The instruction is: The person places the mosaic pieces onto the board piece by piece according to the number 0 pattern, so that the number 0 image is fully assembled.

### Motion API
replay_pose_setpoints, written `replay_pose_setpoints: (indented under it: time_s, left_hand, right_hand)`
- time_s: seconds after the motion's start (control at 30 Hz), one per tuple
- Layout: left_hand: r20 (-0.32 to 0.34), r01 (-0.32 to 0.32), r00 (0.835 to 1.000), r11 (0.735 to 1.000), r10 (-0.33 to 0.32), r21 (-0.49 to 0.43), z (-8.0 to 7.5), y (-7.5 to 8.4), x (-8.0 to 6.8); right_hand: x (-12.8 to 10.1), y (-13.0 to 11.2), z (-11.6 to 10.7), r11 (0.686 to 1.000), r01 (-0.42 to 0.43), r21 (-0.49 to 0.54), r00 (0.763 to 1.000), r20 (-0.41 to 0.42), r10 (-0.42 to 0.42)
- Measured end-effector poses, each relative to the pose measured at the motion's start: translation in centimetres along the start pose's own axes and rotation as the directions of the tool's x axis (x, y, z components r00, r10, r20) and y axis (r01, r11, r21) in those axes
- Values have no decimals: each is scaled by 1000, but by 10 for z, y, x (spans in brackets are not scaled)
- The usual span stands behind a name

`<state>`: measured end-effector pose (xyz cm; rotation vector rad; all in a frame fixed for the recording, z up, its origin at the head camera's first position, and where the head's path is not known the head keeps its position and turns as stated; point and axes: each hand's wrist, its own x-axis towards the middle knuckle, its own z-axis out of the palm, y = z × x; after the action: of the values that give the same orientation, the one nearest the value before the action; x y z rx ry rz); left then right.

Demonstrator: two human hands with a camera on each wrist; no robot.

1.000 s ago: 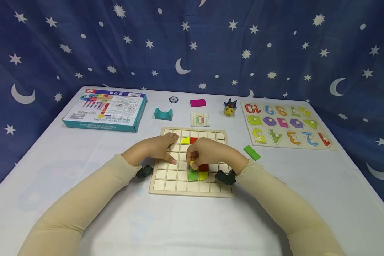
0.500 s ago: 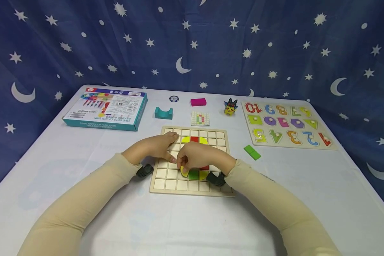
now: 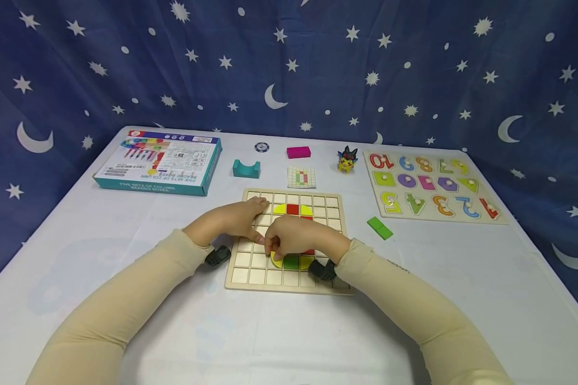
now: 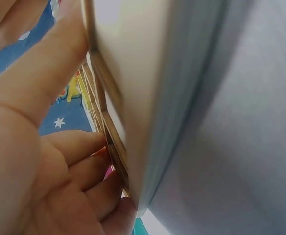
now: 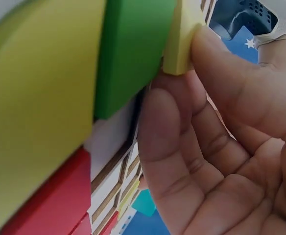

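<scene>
My right hand pinches a yellow quarter-circle tile between thumb and fingers, down at a cell of the wooden grid board. That cell lies directly left of a green square tile. Another yellow tile sits on the green tile's other side. Further up the board, a red square tile lies between two yellow quarter-circle tiles, and more red tiles show partly beside my right hand, which hides the middle cells. My left hand rests on the board's left side with thumb and fingers spread.
A small pattern card lies behind the board. Green tiles lie to its right, near a number puzzle. Farther back are a boxed toy, a teal arch block, a magenta block, a chip and a figurine.
My right hand has carried the yellow tile left and toward me, from above the green tile to the cell at its left, and has lowered it there. The left hand stays put.
</scene>
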<state>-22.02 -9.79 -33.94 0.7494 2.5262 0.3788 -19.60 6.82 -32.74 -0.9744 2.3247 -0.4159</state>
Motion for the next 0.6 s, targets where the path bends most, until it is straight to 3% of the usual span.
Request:
replay_pose_setpoints:
  time_s: [0.6]
  left_hand:
    - [-4, -3, 1000, 1000, 3, -5, 1, -1, 1]
  right_hand:
    - [-6, 5, -2, 999, 50, 8, 998, -25, -50]
